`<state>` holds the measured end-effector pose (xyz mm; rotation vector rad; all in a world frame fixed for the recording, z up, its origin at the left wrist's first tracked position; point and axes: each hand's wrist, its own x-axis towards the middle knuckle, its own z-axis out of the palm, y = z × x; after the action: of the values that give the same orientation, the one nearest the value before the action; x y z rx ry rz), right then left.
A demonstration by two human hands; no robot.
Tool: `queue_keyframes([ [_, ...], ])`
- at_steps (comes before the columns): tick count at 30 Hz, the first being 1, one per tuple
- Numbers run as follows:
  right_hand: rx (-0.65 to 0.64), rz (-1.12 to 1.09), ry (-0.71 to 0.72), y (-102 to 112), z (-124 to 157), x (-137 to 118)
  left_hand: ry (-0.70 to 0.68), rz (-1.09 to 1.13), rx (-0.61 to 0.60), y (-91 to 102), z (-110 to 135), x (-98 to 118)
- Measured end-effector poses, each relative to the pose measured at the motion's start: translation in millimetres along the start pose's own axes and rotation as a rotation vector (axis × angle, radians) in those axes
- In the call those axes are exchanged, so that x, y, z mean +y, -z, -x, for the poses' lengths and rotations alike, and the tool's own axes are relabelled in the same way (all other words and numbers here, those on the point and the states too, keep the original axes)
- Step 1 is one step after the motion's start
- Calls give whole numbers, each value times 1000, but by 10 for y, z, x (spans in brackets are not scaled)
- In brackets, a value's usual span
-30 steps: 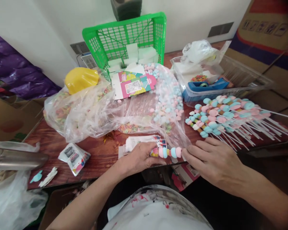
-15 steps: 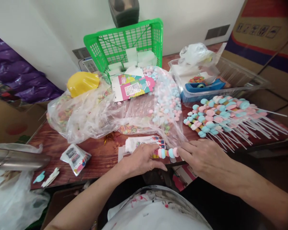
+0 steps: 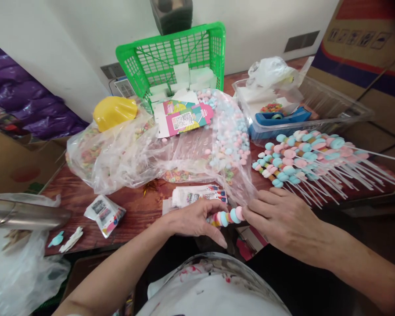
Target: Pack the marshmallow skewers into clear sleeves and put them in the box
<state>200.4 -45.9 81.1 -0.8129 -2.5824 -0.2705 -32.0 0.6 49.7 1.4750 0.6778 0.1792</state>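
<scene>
A marshmallow skewer (image 3: 229,217) in pink, blue and yellow runs level between my hands at the table's front edge. My left hand (image 3: 195,221) curves loosely round its left end, the thumb standing off below the candies. With bent fingers, my right hand (image 3: 276,219) grips the right end, close to a pink marshmallow; whatever stick lies inside that hand is hidden. Just behind the left fingers lies a stack of printed packets (image 3: 197,194). Finished-looking marshmallow skewers (image 3: 303,158) on white sticks are piled to the right of my right hand.
Clear bags hold pink and blue marshmallows (image 3: 232,136) and small ring candies (image 3: 95,153). Behind stands a green basket (image 3: 171,44). A clear plastic tub (image 3: 342,112) with a blue tape dispenser (image 3: 281,118) is at right. Small bags (image 3: 104,215) and a metal cylinder (image 3: 26,213) lie left.
My left thumb has moved down away from the candies and the left grip has loosened, so more of the skewer shows. The right hand stays at its end. The view has shifted slightly.
</scene>
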Motion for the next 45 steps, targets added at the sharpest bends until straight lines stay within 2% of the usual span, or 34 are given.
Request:
queue_keyframes([
  [3, 64, 18, 24, -46, 78, 46, 19, 8, -10, 85, 28, 14],
  [6, 188, 16, 13, -140, 153, 54, 44, -49, -66, 168, 30, -19],
  [9, 282, -2, -12, -226, 206, 25, 132, -39, -139, 186, 18, -85],
  [11, 321, 21, -22, -257, 238, 6, 192, 49, -129, 155, 10, -113],
  [15, 312, 122, -4, -247, 293, 14, 213, 205, 33, 57, 6, -110],
  [19, 280, 151, -12, -218, 303, 26, 74, 211, 231, -22, 2, -129],
  [21, 275, 117, -39, -223, 284, 10, 6, 149, 286, -55, -3, -147],
  [24, 267, 26, -96, -244, 241, -29, -49, -114, 340, -89, -3, -139],
  [28, 257, -26, -142, -263, 194, -77, -32, -471, 353, -101, 1, -88],
  [30, 264, -1, -126, -267, 176, -99, -19, -466, 338, -105, -5, -80],
  [32, 257, 34, -86, -269, 158, -112, -16, -311, 272, -112, -14, -87],
  [36, 249, 57, -21, -268, 117, -73, 174, 114, -7, -137, -18, -106],
  [38, 234, 36, 0, -268, 90, -42, 254, 239, -117, -159, -19, -103],
  [41, 137, -46, 95, -274, 38, -49, 272, 284, -189, -198, -47, -85],
  [45, -57, -88, 199, -287, -27, -115, 257, 217, -192, -209, -117, -55],
])
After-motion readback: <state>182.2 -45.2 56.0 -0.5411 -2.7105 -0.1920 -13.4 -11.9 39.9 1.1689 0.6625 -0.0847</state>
